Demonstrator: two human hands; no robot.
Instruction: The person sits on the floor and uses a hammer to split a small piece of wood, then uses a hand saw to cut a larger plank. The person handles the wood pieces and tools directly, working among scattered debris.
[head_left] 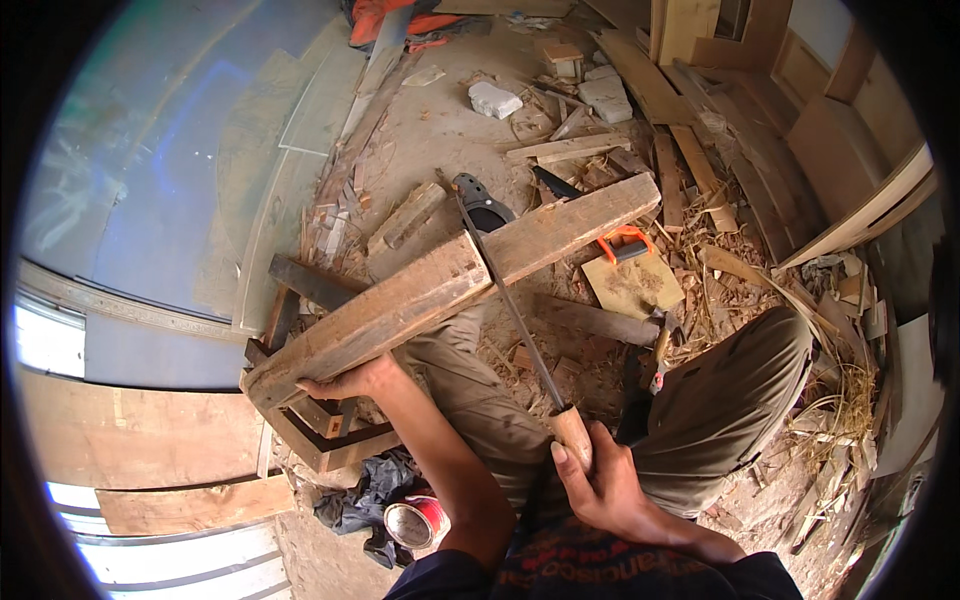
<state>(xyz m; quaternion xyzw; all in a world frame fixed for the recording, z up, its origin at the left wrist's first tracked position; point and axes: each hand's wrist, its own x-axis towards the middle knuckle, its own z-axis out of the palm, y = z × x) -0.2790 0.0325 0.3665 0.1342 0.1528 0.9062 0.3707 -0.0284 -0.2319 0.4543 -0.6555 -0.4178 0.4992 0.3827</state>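
Note:
A long, thick wooden beam (380,310) slants across in front of me, with a step cut near its middle. Its left end lies on a low wooden frame (322,452). My left hand (350,382) grips the beam's lower edge near that end. In my right hand (605,485) is the wooden handle of a long, narrow metal file (520,335), fingers wrapped round it. The file crosses the beam at the step, its tip pointing away from me. Its teeth are too small to make out.
Beneath the beam lies a handsaw with an orange handle (627,243), beside a square wooden piece (632,282). A hammer (662,350) lies near my right knee. A red can (418,522) and black plastic (365,490) sit lower left. Planks (760,170) and shavings cover the right side.

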